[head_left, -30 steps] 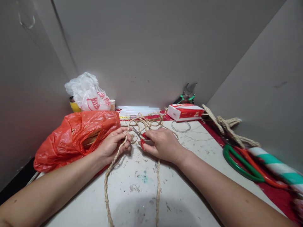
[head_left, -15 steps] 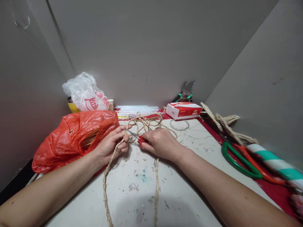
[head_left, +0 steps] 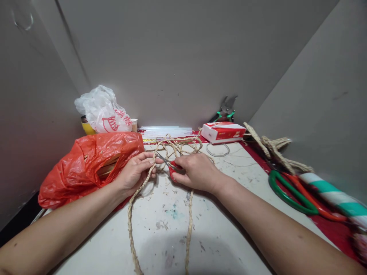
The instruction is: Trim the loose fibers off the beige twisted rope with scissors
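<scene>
A braided straw rope (head_left: 130, 214) runs up from the table's near edge into my left hand (head_left: 137, 170), which pinches it between thumb and fingers. My right hand (head_left: 197, 172) grips small red-handled scissors (head_left: 172, 168). Their blades are parted and point left, right beside the rope at my left fingertips. Whether the blades touch the strands, I cannot tell. More of the rope lies in a loose tangle behind both hands, and another length passes under my right hand towards me.
An orange plastic bag (head_left: 91, 164) holding wooden pieces sits at left, a white plastic bag (head_left: 104, 110) behind it. Clear sticks (head_left: 166, 132), a tissue pack (head_left: 223, 132), a wire coil (head_left: 218, 149) and pruning shears (head_left: 226, 109) lie at the back. Large green-and-orange handles (head_left: 292, 198) are at right.
The scissors' blades have opened wider by the rope, and the red handles have spread. The rope's left strand has swung slightly right. Both hands stay in nearly the same place.
</scene>
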### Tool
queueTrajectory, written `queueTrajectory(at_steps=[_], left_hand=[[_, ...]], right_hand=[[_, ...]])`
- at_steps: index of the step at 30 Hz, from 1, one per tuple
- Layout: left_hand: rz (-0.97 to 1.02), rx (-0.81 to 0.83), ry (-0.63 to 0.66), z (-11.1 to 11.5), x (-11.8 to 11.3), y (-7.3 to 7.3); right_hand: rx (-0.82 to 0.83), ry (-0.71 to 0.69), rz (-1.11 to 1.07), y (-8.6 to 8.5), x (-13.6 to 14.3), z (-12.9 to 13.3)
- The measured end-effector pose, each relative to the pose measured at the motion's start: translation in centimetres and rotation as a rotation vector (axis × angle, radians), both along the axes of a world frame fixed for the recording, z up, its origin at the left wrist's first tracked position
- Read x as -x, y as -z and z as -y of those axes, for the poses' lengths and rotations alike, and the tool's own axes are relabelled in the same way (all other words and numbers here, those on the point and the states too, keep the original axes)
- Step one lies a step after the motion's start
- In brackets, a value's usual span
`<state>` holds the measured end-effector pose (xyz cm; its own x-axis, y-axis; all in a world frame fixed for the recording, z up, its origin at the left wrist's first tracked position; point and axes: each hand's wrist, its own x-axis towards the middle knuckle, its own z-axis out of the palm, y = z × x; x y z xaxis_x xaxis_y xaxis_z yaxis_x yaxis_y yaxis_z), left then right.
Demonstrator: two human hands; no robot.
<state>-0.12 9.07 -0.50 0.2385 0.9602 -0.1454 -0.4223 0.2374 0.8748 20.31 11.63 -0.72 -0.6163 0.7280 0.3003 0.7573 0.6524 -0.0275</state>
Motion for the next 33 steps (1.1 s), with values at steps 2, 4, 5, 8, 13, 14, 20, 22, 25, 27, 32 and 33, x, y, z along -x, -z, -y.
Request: queueTrajectory(at_steps=[2,4,5,8,13,14,20,22,25,27,32,33], left_hand=[[-0.028,-0.02,-0.017,-0.08,0.04,0.29],[-0.047,-0.029,-0.037,-0.19,0.1,0.55],[-0.052,-0.029,-0.048,-0.24,0.12,0.64],[-0.061,-0.023,-0.076,-0.3,0.11,0.76],[-0.069,-0.001,-0.081,-0.19,0.01,0.71],[-0.069,0.003,-0.083,-0.2,0.02,0.73],[-0.063,0.023,-0.091,-0.38,0.18,0.96],[-0.059,0.021,-0.085,-0.37,0.18,0.94],[-0.057,0.02,-0.087,-0.28,0.07,0.72],[-0.056,0.023,-0.096,-0.22,-0.03,0.55],[-0.048,0.016,-0.104,-0.28,0.0,0.65],[-0.049,0.014,-0.104,-0.32,0.04,0.75]], right_hand=[[-0.006,0.01,0.022,-0.19,0.02,0.11],[-0.014,0.019,0.048,-0.4,0.06,0.19],[-0.017,0.023,0.061,-0.5,0.09,0.22],[-0.031,0.024,0.09,-0.69,0.25,0.29],[-0.056,0.05,0.16,-0.68,0.55,0.33],[-0.057,0.052,0.176,-0.67,0.58,0.33],[-0.04,0.049,0.195,-0.68,0.51,0.25],[-0.033,0.044,0.186,-0.66,0.44,0.19],[-0.039,0.041,0.17,-0.59,0.33,0.06],[-0.044,0.038,0.157,-0.51,0.27,-0.03],[-0.045,0.025,0.126,-0.42,0.2,0.01],[-0.049,0.028,0.115,-0.43,0.21,0.08]])
